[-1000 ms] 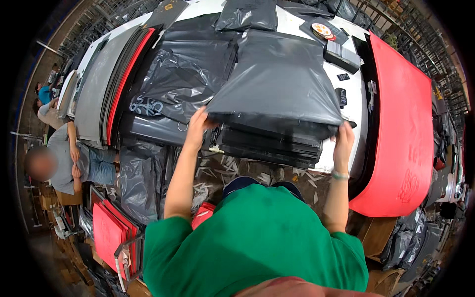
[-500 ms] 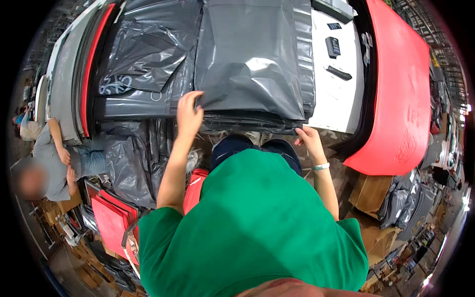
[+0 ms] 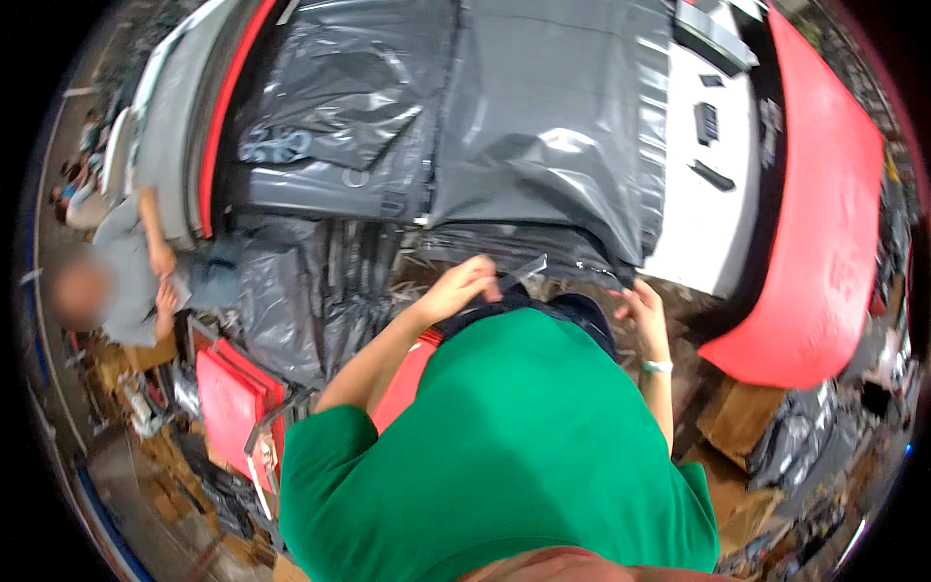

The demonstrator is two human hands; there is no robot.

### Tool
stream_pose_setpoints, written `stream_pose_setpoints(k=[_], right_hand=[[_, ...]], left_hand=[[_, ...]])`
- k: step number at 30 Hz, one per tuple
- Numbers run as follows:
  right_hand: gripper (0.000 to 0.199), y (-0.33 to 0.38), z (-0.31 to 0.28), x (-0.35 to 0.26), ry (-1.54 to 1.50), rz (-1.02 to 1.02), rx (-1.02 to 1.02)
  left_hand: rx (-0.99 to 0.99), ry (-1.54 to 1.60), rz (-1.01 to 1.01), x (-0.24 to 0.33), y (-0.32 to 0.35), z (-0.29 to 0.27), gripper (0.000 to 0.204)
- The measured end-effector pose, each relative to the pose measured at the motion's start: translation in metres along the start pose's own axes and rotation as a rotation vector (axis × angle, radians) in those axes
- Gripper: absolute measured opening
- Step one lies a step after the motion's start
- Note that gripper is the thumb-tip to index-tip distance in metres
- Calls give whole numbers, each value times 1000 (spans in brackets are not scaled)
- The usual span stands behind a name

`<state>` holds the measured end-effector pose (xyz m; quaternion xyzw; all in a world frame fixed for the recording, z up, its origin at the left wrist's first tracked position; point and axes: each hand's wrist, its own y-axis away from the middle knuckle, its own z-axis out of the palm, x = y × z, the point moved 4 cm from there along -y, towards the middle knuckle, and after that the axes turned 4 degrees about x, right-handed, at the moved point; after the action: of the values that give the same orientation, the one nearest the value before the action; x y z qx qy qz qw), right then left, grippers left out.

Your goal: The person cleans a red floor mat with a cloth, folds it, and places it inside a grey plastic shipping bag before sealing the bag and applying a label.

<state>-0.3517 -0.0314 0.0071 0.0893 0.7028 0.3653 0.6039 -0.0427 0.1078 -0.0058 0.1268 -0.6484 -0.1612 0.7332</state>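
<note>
A stack of large dark grey plastic bags [image 3: 548,107] lies in front of me, its near edge hanging in loose black folds. My left hand [image 3: 460,291] is just short of that near edge, over my lap. Its fingers are bent and smeared by motion, so whether they hold anything is unclear. At the stack's near right corner is my right hand [image 3: 644,312], fingers bent and apart beside the bag edge. Nothing shows in its grasp. Left of the stack lies another creased dark plastic bag [image 3: 339,107].
On the white surface [image 3: 703,223] at the right lie several small black objects. Beyond it bulges a stack of red sheets [image 3: 815,223]. Upright grey sheets [image 3: 175,145] stand at the left, near a seated person [image 3: 136,262]. Cardboard boxes [image 3: 737,417] are low on the right.
My left hand has left the top of the bag stack and come down toward me, to the right. My right hand's fingers have loosened at the corner. The whole view has shifted and tilted.
</note>
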Motion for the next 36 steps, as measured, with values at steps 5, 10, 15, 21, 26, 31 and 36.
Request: stream_pose_setpoints(k=[5,10,15,21,26,31,36], right_hand=[[21,-4,-8,12,-30,-28,17],[24,-23,-41,-3,-19,-218,132],[25,-23,-61,-50,254,-372,221],[26,-40,-69,-29,263,-415,208],[28,-42,-49,-38,372,-517,176],[29,-51,-49,-43,412,-613,152],[30,-52,-44,-45,619,-678,151]], left_hand=[[-161,-1321,-642,-276,243,-167,30],[624,-1080,-1013,-213,195,-173,25],[1022,-744,-98,-9,56,-141,43],[543,-1482,583,83,-4,-107,58],[91,-1942,933,69,-27,-79,60],[-36,-2084,930,59,-34,-86,54],[-142,-1934,969,54,-27,-91,48]])
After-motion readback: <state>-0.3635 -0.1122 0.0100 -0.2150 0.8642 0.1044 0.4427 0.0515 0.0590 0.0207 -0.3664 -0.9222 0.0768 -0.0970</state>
